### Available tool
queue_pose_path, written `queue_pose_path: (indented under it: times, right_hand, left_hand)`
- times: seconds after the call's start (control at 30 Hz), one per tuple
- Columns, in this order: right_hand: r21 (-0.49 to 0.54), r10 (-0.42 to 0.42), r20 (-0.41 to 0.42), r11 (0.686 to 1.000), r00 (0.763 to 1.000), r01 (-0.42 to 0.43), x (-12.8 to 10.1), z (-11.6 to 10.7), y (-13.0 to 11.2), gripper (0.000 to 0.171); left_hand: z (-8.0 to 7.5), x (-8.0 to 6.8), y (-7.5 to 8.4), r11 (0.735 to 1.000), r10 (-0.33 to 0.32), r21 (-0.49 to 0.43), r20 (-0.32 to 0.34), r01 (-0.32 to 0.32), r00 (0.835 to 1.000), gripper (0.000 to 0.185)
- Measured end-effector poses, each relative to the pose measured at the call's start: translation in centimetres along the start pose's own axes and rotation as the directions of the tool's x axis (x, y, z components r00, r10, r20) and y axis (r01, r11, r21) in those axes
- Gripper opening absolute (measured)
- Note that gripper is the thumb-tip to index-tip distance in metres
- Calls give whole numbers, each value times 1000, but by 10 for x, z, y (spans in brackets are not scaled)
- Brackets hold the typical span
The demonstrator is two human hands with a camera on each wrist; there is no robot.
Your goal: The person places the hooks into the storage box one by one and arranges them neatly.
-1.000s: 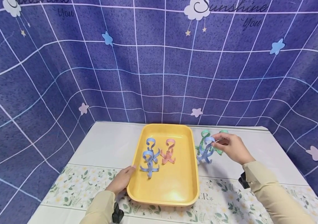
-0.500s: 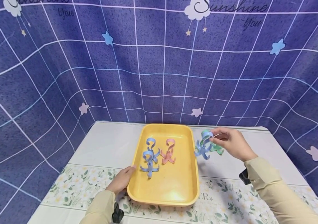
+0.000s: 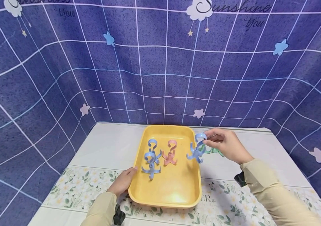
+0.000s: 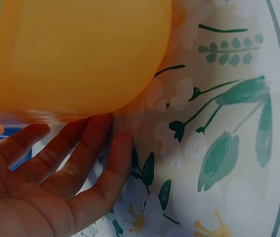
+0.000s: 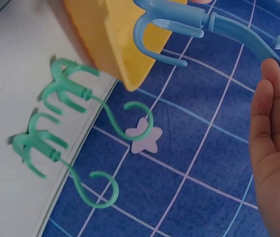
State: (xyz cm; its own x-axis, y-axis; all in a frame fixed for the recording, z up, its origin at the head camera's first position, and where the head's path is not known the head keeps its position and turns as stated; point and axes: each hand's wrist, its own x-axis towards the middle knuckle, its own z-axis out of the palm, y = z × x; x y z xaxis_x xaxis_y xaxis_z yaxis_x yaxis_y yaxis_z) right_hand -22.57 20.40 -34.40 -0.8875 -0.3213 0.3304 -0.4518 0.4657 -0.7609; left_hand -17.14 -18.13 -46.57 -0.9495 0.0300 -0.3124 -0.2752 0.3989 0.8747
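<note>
In the head view my right hand (image 3: pixel 223 143) pinches the curled top of a blue four-pronged hanging hook (image 3: pixel 197 153), held over the right rim of the yellow tray (image 3: pixel 174 194). The right wrist view shows this hook's prongs pointing away from the fingers. My left hand (image 3: pixel 124 180) is at the tray's left side, its fingertips touching the outer wall, as the left wrist view shows; its thumb is hidden there. Inside the tray, two blue hooks (image 3: pixel 151 171) overlap at the left, beside a pink hook (image 3: pixel 170 158).
Two green hooks (image 5: pixel 73 91) stand on the white tabletop (image 3: pixel 109 141) right of the tray, partly hidden by my right hand in the head view. A purple-blue gridded curtain (image 3: pixel 160 62) encloses the back and sides. Floral print (image 3: pixel 75 185) crosses the tabletop's front part.
My right hand has moved left with the blue hook, from beside the green hooks to over the tray's right rim. My left hand and the tray have not moved.
</note>
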Motion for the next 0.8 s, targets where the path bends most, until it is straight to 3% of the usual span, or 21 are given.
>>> queue_pose_path:
  times: [0.8]
  right_hand:
    - [102, -21, 82, 995, 996, 13, 6, 47, -8, 19]
  left_hand:
    - [0, 1, -1, 1000, -12, 6, -2, 12, 1000, 57]
